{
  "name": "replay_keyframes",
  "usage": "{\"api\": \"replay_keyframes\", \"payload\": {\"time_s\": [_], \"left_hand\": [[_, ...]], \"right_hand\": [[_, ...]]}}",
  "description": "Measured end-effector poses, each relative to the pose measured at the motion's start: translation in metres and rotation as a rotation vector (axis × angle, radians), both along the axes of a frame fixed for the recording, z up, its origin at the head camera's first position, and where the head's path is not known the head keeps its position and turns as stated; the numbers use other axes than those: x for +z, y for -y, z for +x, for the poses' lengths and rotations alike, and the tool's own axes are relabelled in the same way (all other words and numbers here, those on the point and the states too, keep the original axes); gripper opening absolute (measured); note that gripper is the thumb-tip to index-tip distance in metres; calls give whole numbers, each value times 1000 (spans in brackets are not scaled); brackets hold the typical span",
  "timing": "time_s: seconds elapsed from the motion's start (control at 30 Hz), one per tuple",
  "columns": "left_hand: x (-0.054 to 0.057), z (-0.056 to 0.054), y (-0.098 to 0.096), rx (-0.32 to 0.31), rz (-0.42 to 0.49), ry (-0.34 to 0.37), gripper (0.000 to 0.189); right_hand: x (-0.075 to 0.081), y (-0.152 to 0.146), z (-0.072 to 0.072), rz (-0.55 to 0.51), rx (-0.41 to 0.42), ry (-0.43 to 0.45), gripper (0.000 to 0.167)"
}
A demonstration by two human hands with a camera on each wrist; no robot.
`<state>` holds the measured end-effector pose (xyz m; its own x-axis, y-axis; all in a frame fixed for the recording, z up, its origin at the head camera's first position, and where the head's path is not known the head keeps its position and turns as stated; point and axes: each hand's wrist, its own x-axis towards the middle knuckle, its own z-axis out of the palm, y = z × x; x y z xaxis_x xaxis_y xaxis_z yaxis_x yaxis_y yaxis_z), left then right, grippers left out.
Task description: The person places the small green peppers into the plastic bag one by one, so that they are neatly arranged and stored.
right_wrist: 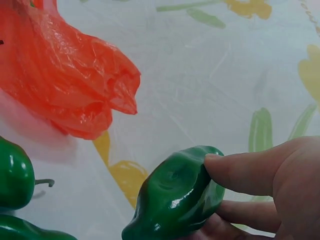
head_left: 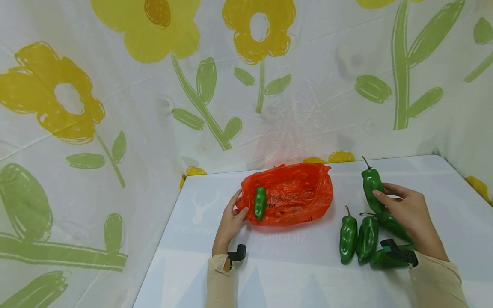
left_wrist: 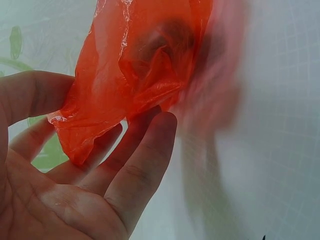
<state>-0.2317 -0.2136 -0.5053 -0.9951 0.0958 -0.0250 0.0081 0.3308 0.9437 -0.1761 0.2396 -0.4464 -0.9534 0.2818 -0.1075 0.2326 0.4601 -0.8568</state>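
Head view: green pepper raised stem-up near loose peppers, right of red plastic bag; thumb and fingers of right hand clamped on its lower side. Likely light, firm, slick-skinned; best hold across thick middle, sparing thin stem. Left hand pinches bag's left edge between thumb and fingers; film probably flimsy, easily torn. Inside bag, one pepper. Tabletop beneath, flowered curtain behind.

- I see a white curtain behind and along both sides, creased and faintly shiny.
- Its print: yellow flowers, green stems and leaves.
- My white desk carries pale blue triangles, a faint deer head and lettering.
- The light looks soft to me.
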Motion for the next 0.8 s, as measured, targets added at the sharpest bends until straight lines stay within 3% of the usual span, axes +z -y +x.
{"api": "replay_keyframes", "payload": {"time_s": [0.8], "left_hand": [[0, -1, -1, 0, -5, 0, 67]], "right_hand": [[2, 14, 1, -25, 57, -17, 78]]}}
